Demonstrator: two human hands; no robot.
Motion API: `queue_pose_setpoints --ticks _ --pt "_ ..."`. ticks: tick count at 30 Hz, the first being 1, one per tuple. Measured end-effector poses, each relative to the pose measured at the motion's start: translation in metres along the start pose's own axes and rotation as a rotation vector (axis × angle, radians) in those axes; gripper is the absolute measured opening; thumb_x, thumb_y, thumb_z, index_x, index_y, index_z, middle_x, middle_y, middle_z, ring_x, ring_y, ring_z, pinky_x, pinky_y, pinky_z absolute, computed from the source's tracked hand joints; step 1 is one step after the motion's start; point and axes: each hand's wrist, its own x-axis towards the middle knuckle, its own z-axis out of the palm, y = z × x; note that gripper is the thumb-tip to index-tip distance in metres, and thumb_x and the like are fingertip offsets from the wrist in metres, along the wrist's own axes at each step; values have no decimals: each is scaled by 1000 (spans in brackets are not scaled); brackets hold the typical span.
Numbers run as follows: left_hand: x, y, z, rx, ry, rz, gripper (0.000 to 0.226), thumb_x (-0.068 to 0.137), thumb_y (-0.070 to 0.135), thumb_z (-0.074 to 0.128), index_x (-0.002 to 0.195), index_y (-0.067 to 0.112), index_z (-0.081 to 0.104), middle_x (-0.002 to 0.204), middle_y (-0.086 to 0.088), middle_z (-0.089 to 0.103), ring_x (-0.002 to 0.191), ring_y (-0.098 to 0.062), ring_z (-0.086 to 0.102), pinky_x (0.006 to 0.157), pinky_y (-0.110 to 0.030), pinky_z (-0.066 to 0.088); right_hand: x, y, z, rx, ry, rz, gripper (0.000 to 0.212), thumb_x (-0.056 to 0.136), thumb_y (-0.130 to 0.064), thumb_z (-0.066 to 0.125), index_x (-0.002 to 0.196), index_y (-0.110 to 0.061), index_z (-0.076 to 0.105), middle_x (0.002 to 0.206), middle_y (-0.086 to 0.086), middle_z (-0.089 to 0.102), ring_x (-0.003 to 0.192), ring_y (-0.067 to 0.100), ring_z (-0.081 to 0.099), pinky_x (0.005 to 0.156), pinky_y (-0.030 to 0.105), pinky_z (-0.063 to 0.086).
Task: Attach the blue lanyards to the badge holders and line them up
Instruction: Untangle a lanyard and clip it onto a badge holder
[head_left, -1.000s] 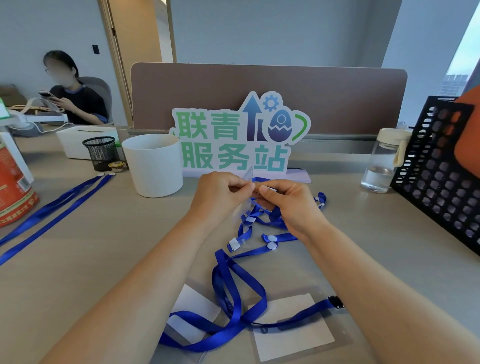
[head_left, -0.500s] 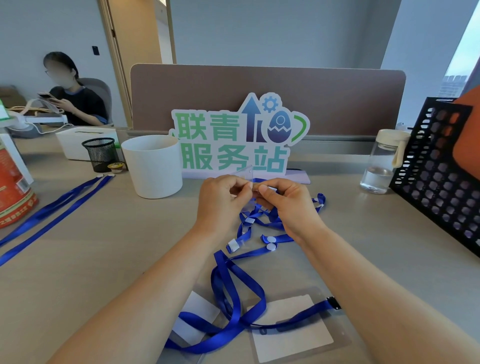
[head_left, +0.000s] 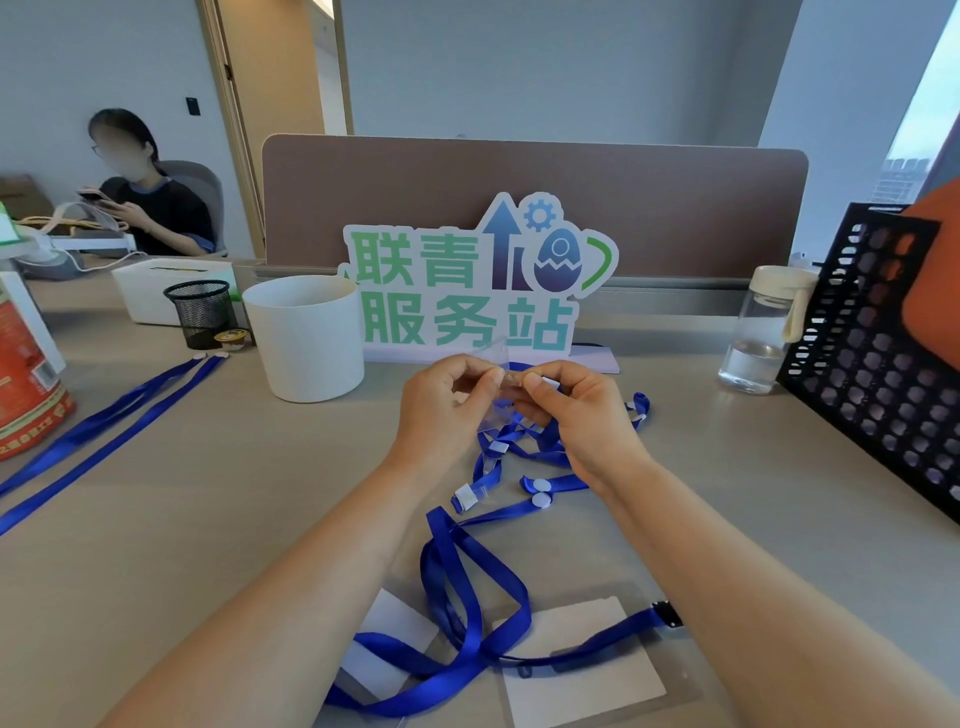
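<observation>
My left hand (head_left: 447, 410) pinches a clear badge holder (head_left: 496, 358) held up above the desk; it is see-through and hard to make out. My right hand (head_left: 576, 415) pinches a blue lanyard's white clip end (head_left: 549, 383) against the holder's top edge. Below my hands lies a tangle of blue lanyards (head_left: 524, 457) with white snap ends. Nearer to me, two badge holders with white cards (head_left: 582, 665) (head_left: 389, 644) lie flat under a looped blue lanyard (head_left: 467, 597). Two more blue lanyards (head_left: 104, 431) stretch across the desk at the left.
A white cup (head_left: 306, 338) stands left of my hands, a cut-out sign (head_left: 478, 280) behind them. A water bottle (head_left: 763, 332) and a black perforated rack (head_left: 883, 364) are at the right. A black mesh pot (head_left: 200, 312) and red container (head_left: 26, 384) sit left. A person sits far left.
My hands have stayed together in front of the sign, with small finger shifts on the holder and clip. The lanyards on the desk lie as before.
</observation>
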Motion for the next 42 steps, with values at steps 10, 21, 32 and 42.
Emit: queue_pose_setpoints --ticks 10,21,32,42 --pt "1 5 -14 -67 -281 -128 26 101 25 29 124 18 38 71 8 46 60 6 52 69 -12 40 -1 -4 4 159 -148 64 23 96 -4 43 79 -8 57 84 3 73 83 16 71 74 24 57" --pt "10 -9 -25 185 -54 -62 19 91 29 45 74 20 42 57 4 43 59 -17 42 60 -31 36 7 -18 -15 -743 75 -118 15 89 -29 59 78 -19 63 62 -4 62 45 3 45 47 11 40" --pt "-3 7 -2 15 -594 -195 26 91 28 57 112 39 46 54 8 65 61 -2 60 59 -4 41 9 -46 -16 245 117 103 24 98 -21 43 81 -14 58 68 -6 71 58 4 57 53 14 50" --pt "-9 12 7 -77 -481 -301 18 94 25 50 86 23 66 52 9 59 71 -12 64 72 -19 46 8 -57 -15 750 123 144 22 98 -25 43 91 -9 56 66 4 67 55 7 62 54 17 55"
